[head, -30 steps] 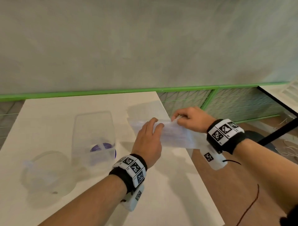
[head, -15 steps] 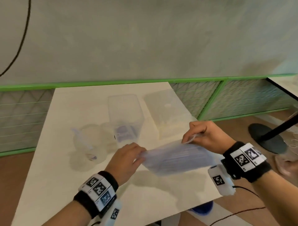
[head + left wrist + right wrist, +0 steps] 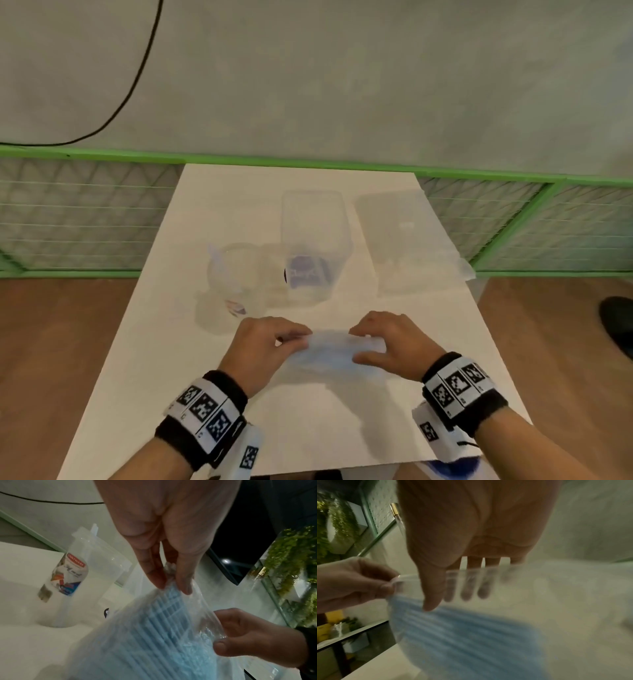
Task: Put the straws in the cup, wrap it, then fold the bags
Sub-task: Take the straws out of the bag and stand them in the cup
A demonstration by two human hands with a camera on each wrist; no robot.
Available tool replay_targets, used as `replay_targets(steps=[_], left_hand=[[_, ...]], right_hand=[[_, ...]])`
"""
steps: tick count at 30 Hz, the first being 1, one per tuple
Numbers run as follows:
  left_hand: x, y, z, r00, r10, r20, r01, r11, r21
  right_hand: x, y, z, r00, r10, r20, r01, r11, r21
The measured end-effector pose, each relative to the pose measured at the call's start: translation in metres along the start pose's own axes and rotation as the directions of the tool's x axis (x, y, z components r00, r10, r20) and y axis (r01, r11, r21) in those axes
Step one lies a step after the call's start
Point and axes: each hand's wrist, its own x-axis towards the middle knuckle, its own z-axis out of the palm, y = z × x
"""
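Down and inward both hands have come since a second ago: back then they worked the clear plastic bag of pale blue straws (image 3: 334, 354) out by the table's far right edge, and now it sits low over the near middle of the white rectangular table (image 3: 144, 346), between the two wrists.

Starting at the left, the translucent lidded plastic cup with a printed label (image 3: 234, 284) stands on the table, well beyond the left hand, and the left wrist view shows it upright with a red-topped sticker (image 3: 67, 577). Just to its right stands a taller clear rectangular container (image 3: 313, 240) with something purple low inside; what that is I cannot tell. Farther right, another clear plastic bag (image 3: 407, 240) lies flat near the table's right edge.

Now the hands. The left hand (image 3: 263, 346) pinches the bag's left top edge, thumb and fingers (image 3: 155, 573) closing on crumpled film above the straws (image 3: 154, 635). The right hand (image 3: 390, 342) takes the other side, thumb on the near face of the film and the fingers (image 3: 467, 586) behind it, showing blurred through the plastic, so it holds the film between them. Blue straws (image 3: 464, 639) fill the bag below both grips.
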Motion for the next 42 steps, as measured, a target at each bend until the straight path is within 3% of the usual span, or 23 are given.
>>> replay_targets(steps=[3,5,7,10,12,14,16,19,21,23,25,28,30,32,36,39,42], left_hand=[[-0.004,-0.007,0.007,0.989,-0.146,-0.022,0.140,0.973,-0.185],[-0.009,-0.021,0.012,0.975,-0.221,0.003,0.219,0.962,-0.165],[-0.011,-0.030,0.020,0.948,-0.301,0.108,0.313,0.942,-0.123],[-0.008,-0.035,0.039,0.877,-0.411,0.249,0.461,0.865,-0.195],[-0.003,-0.040,0.050,0.855,-0.467,0.224,0.511,0.832,-0.215],[0.002,-0.044,0.053,0.831,-0.527,0.177,0.556,0.787,-0.267],[0.003,-0.044,0.051,0.816,-0.548,0.183,0.575,0.742,-0.344],[0.004,-0.042,0.048,0.815,-0.530,0.233,0.574,0.683,-0.453],[0.006,-0.037,0.045,0.827,-0.500,0.258,0.554,0.645,-0.526],[0.007,-0.032,0.045,0.832,-0.473,0.292,0.541,0.574,-0.615],[0.007,-0.026,0.045,0.825,-0.455,0.334,0.549,0.510,-0.662],[0.006,-0.021,0.044,0.831,-0.442,0.338,0.537,0.479,-0.694],[0.009,-0.025,0.042,0.848,-0.449,0.282,0.493,0.471,-0.732],[0.009,-0.029,0.040,0.863,-0.450,0.228,0.459,0.513,-0.725],[0.005,-0.031,0.041,0.859,-0.369,0.356,0.512,0.629,-0.585],[0.004,-0.033,0.038,0.873,-0.413,0.258,0.482,0.654,-0.583],[0.002,-0.027,0.037,0.870,-0.390,0.303,0.494,0.676,-0.547]], right_hand=[[0.006,0.005,0.012,0.996,-0.001,-0.092,0.010,0.995,0.095],[0.004,0.010,0.013,0.992,0.003,-0.129,0.016,0.989,0.146],[0.000,0.014,0.015,0.990,-0.013,-0.138,0.035,0.987,0.154],[-0.009,0.022,0.016,0.984,-0.027,-0.176,0.042,0.996,0.084],[-0.022,0.035,0.010,0.965,0.039,-0.260,-0.040,0.999,0.002],[-0.043,0.052,0.000,0.902,0.220,-0.371,-0.250,0.968,-0.034],[-0.062,0.067,-0.005,0.816,0.439,-0.375,-0.466,0.885,0.022],[-0.078,0.084,0.000,0.705,0.683,-0.193,-0.624,0.726,0.291],[-0.077,0.086,0.008,0.668,0.740,-0.075,-0.540,0.551,0.635],[-0.070,0.078,0.018,0.669,0.739,0.072,-0.426,0.302,0.853],[-0.061,0.066,0.026,0.687,0.705,0.173,-0.381,0.148,0.913],[-0.053,0.058,0.029,0.696,0.678,0.236,-0.334,0.014,0.943],[-0.052,0.057,0.025,0.704,0.678,0.213,-0.305,0.017,0.952],[-0.052,0.056,0.023,0.694,0.697,0.179,-0.339,0.097,0.936],[-0.052,0.058,0.022,0.665,0.738,0.115,-0.480,0.305,0.823],[-0.058,0.067,0.020,0.646,0.762,-0.029,-0.422,0.388,0.819],[-0.063,0.072,0.017,0.661,0.737,-0.137,-0.364,0.475,0.801]])
